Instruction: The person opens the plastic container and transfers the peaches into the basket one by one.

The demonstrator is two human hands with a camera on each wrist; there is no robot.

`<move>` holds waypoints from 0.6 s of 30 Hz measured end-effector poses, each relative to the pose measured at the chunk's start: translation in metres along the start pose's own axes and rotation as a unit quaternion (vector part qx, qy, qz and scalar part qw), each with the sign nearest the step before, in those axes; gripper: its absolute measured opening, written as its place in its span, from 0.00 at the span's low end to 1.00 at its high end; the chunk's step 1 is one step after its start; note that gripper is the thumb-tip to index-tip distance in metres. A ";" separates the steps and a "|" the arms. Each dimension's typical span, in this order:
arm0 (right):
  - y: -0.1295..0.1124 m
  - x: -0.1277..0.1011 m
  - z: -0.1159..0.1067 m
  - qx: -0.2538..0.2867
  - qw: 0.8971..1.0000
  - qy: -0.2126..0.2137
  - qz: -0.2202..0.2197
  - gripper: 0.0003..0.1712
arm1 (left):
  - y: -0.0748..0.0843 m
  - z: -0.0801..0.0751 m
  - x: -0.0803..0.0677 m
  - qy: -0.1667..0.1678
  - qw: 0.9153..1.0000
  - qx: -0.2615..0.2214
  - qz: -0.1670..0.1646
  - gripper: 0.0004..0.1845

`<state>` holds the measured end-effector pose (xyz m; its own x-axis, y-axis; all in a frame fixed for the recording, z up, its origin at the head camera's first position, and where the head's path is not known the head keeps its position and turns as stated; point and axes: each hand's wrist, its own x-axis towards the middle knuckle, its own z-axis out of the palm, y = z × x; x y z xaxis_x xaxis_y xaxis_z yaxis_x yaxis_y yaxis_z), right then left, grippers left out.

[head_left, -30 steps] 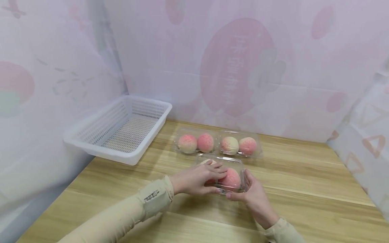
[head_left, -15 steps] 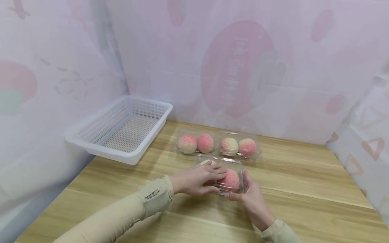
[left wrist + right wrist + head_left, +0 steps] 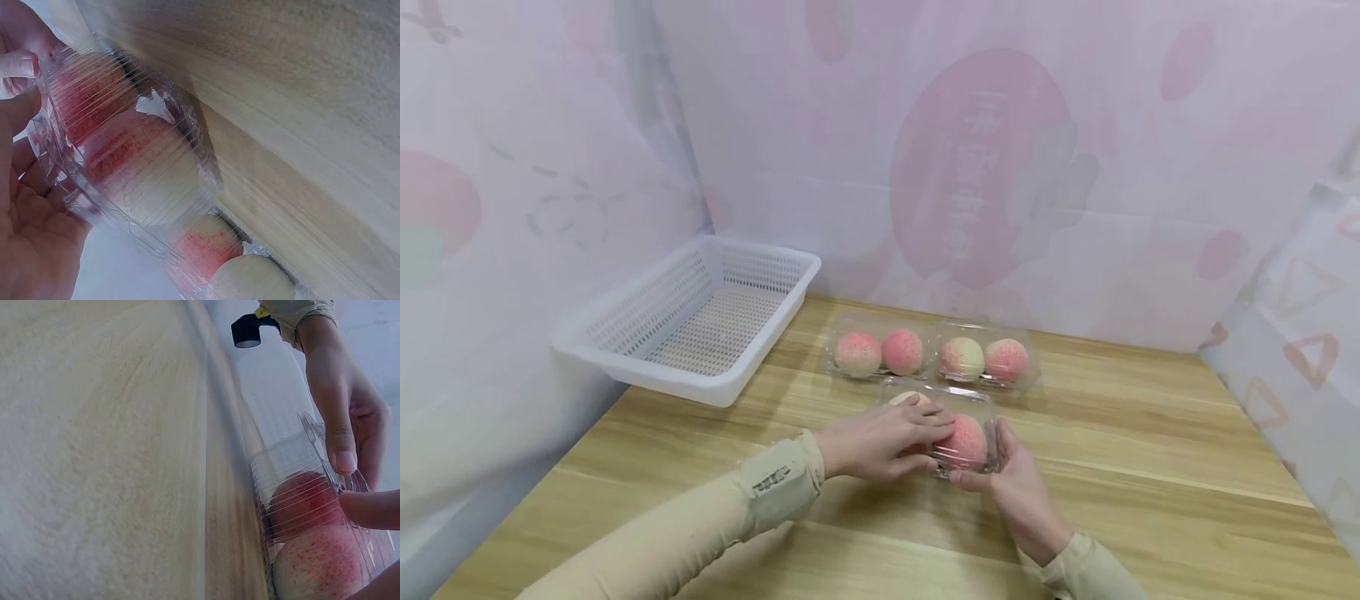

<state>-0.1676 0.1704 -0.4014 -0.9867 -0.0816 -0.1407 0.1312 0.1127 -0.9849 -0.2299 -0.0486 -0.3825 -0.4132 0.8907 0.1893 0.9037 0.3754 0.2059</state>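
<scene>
The left hand (image 3: 883, 437) lies straight-fingered on a clear box (image 3: 977, 404) whose end the right hand (image 3: 1021, 498) pinches. Only the right wrist view shows the left sleeve (image 3: 307, 315)'s black device (image 3: 246, 331).

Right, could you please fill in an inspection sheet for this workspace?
Surface: wood-grain table.
Job's things: front container, clear, with two pink-and-cream balls inside; rear-left container and rear-right container lie behind it, each also with two balls.
Clutter: nothing seen beyond a white slotted basket at the left.
Hands: left hand rests over the front container's top; right hand grips its right end.
Cables: nothing seen.
Surroundings: pale printed backdrop behind and at both sides.
</scene>
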 end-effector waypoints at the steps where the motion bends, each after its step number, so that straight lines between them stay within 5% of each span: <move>1: -0.001 0.000 0.000 0.001 1.000 0.001 0.000 0.68 | 0.000 0.000 0.000 0.000 1.000 0.003 -0.001 0.28; 18: -0.004 -0.002 0.007 0.006 1.000 0.016 -0.005 0.64 | 0.012 0.008 0.000 -0.009 0.994 0.110 -0.028 0.25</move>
<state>-0.1652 0.1631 -0.3981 -0.9904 -0.0515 -0.1283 0.1227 0.1010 -0.9873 -0.2184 -0.0426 -0.3874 -0.4635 0.8705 0.1656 0.8827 0.4699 0.0007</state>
